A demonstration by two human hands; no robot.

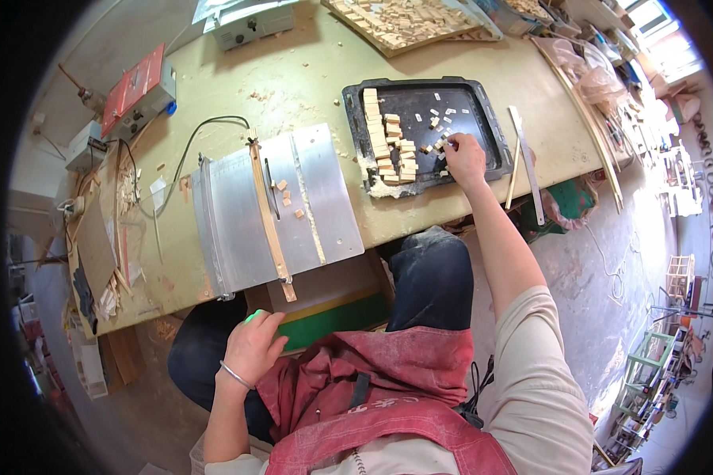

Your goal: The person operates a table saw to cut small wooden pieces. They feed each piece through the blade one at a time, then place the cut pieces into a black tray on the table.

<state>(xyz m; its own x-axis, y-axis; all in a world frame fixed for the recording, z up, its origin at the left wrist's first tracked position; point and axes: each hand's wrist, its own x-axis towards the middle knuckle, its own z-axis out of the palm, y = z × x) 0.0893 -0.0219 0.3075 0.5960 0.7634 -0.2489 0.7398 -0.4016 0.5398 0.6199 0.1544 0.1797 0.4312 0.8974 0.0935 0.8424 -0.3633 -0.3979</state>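
My right hand reaches into the black tray, its fingers pinched together among small pale pieces. What the fingertips grip, if anything, is too small to make out. Rows of small wooden blocks stand along the tray's left side. My left hand hangs over my lap near the table edge, thumb apart from the fingers, with nothing visible in it. A bright green patch shows on one finger. Nearest to it is the lower end of a wooden strip lying across the metal saw plate.
A few loose blocks lie on the plate beside a narrow slot. A steel ruler and a thin wooden stick lie right of the tray. A board heaped with blocks and a red control box stand farther back.
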